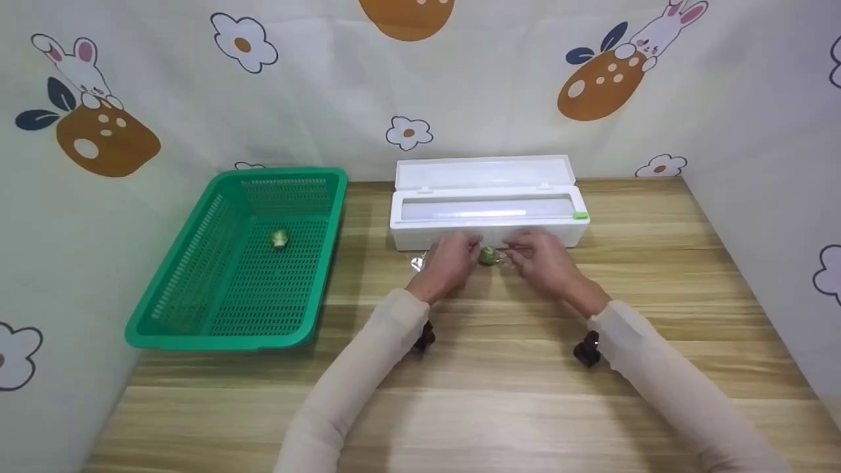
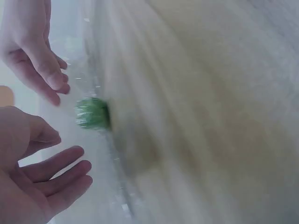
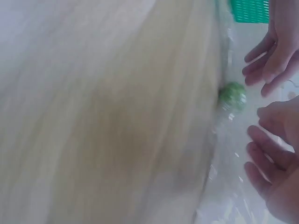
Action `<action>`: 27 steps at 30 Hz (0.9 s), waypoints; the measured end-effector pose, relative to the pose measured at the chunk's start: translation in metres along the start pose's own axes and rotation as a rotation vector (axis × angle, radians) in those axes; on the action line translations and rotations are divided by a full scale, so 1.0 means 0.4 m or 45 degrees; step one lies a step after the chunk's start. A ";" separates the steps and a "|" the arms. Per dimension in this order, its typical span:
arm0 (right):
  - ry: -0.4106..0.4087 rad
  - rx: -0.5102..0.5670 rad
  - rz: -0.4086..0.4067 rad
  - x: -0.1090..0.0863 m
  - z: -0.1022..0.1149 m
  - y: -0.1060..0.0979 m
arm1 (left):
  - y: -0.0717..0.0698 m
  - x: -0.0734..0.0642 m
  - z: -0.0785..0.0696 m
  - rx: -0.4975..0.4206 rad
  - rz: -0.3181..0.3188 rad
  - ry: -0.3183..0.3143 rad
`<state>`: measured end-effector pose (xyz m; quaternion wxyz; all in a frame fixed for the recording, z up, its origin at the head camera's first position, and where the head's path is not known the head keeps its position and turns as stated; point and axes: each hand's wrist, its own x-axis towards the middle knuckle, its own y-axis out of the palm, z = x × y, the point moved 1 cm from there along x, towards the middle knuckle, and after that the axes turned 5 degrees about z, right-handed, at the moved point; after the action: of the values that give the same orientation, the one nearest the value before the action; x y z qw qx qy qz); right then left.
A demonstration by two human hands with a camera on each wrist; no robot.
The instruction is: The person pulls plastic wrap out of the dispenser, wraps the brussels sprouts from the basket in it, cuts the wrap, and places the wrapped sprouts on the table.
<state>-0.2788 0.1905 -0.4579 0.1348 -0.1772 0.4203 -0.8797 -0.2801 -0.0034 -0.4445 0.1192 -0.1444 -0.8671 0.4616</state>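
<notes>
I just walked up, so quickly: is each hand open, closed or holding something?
Left hand: outer fingers spread; can't tell whether it pinches the clear film.
Right hand: likewise spread; can't tell whether it pinches film.

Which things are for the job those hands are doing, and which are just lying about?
Probably in the job:
left hand
right hand
small green ball between them
clear film
white box, lid up

Probably just around now:
green basket
pale green lump inside it, maybe for later
flowery cloth behind
</notes>
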 end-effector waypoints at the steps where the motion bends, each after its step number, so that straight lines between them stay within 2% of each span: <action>1: -0.022 -0.001 -0.052 -0.006 -0.002 -0.014 | -0.009 0.000 -0.006 -0.009 -0.006 -0.006; 5: -0.136 0.006 -0.292 -0.022 -0.024 -0.073 | -0.041 0.011 -0.036 -0.036 -0.019 0.018; 7: -0.180 0.004 -0.378 -0.026 -0.042 -0.101 | -0.054 0.020 -0.049 -0.027 -0.010 0.032; 11: -0.191 -0.009 -0.439 -0.032 -0.082 -0.147 | -0.074 0.042 -0.073 -0.032 0.003 0.050; 15: -0.091 0.018 -0.370 -0.036 -0.124 -0.177 | -0.092 0.067 -0.091 -0.064 0.026 0.056; 20: 0.109 0.111 -0.188 -0.032 -0.169 -0.200 | -0.105 0.105 -0.114 -0.161 0.038 0.049; 24: 0.227 0.199 -0.092 -0.025 -0.195 -0.205 | -0.095 0.137 -0.139 -0.245 0.041 0.038; 27: 0.259 0.210 -0.052 -0.022 -0.206 -0.200 | -0.077 0.161 -0.160 -0.274 0.040 0.053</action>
<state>-0.3130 0.2995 -0.4448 0.0875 -0.0839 0.3543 -0.9273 -0.3223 0.0526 -0.3792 0.1138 -0.1794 -0.9065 0.3647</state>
